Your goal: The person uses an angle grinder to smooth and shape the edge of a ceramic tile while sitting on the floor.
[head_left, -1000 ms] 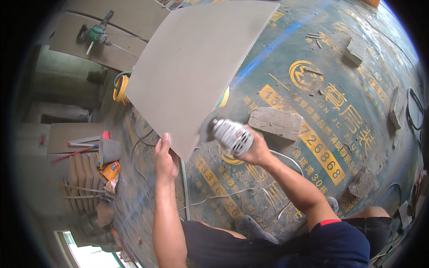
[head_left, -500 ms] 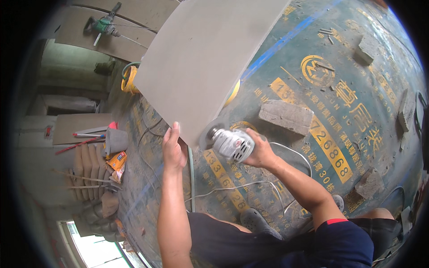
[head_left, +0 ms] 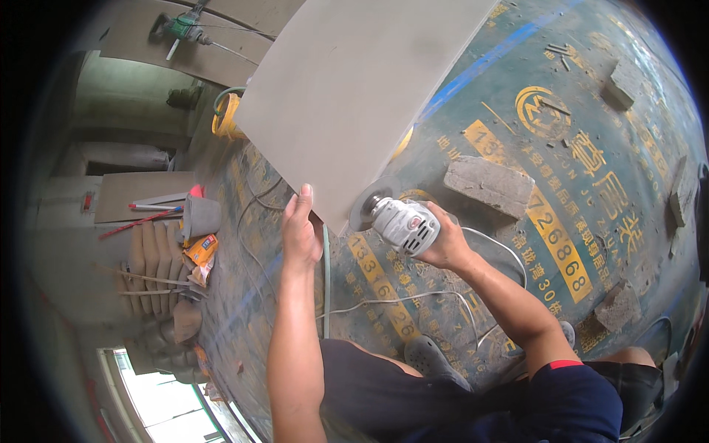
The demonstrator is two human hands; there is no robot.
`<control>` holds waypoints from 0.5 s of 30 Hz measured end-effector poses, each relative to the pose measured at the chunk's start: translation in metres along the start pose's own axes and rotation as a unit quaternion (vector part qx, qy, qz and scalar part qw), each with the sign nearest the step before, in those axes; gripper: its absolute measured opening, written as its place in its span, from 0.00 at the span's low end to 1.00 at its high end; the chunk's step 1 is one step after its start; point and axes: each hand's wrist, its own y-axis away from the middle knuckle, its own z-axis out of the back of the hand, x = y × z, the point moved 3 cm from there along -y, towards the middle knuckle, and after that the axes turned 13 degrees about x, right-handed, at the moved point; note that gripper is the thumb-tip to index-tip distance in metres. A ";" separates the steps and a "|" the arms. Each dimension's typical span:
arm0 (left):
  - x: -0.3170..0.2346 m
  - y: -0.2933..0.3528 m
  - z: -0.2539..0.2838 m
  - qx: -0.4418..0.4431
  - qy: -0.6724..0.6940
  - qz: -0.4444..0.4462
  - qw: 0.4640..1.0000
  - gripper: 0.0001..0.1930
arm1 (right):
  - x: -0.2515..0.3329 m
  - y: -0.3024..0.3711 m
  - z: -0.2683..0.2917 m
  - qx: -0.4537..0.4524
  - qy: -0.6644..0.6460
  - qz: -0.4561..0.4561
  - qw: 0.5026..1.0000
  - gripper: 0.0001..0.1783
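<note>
A large beige-grey tile slants across the upper middle of the view, its near corner toward me. My left hand is closed on that near edge, thumb on the face and fingers hidden beneath. My right hand grips a white angle grinder by its body. The grinder's round disc meets the tile's right edge close to the near corner; whether it is spinning I cannot tell. A white cord loops over the floor below the grinder.
A concrete block lies right of the grinder, with more rubble farther right. Green printed sheeting covers the floor. A green drill rests at the upper left. Stacked sacks and a grey bucket stand left.
The whole scene has shifted slightly right in view. My left hand still holds the tile, and the grinder stays at its right edge near the corner.
</note>
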 end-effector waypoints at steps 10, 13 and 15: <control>0.002 0.001 0.002 -0.007 -0.017 0.007 1.000 0.23 | 0.020 0.000 0.002 0.011 -0.005 0.010 1.000 0.40; 0.000 0.001 0.001 0.000 -0.007 0.002 1.000 0.23 | 0.021 -0.002 -0.002 0.034 0.001 0.032 0.999 0.40; -0.001 0.002 0.001 -0.001 -0.006 -0.004 1.000 0.23 | 0.021 -0.002 -0.002 0.018 0.020 0.033 0.999 0.40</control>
